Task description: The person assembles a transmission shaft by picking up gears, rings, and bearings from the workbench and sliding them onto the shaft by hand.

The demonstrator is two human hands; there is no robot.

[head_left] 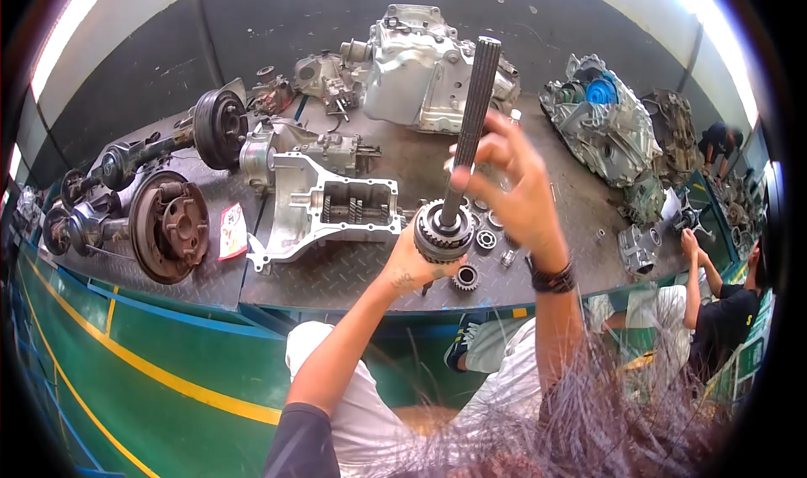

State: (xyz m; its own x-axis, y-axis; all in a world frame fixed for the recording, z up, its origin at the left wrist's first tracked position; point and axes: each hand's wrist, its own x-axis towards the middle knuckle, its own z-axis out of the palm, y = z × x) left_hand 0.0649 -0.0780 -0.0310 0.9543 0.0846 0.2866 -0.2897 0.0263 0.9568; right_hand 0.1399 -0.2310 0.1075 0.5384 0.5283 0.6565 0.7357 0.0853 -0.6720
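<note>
My left hand point(414, 264) is wrapped around a stack of toothed gear rings point(444, 234) low on a long splined shaft point(479, 91), which stands nearly upright and leans slightly right. Partway up the shaft, the thumb and fingers of my right hand point(519, 194) close in from the right. A small shiny bit shows at their tips, too small to name. Below the shaft, a loose gear point(465, 278) and a bearing point(485, 240) lie on the metal bench point(361, 289). An opened gearbox housing point(294, 200) with gears inside sits left of my left hand.
A large transmission case point(412, 74) stands at the back, another casing point(601, 116) with a blue part at right. Axles with brake drums point(168, 226) fill the left side, near a red-and-white packet point(233, 231). A co-worker point(714, 310) handles parts at right; another person point(720, 146) is farther back.
</note>
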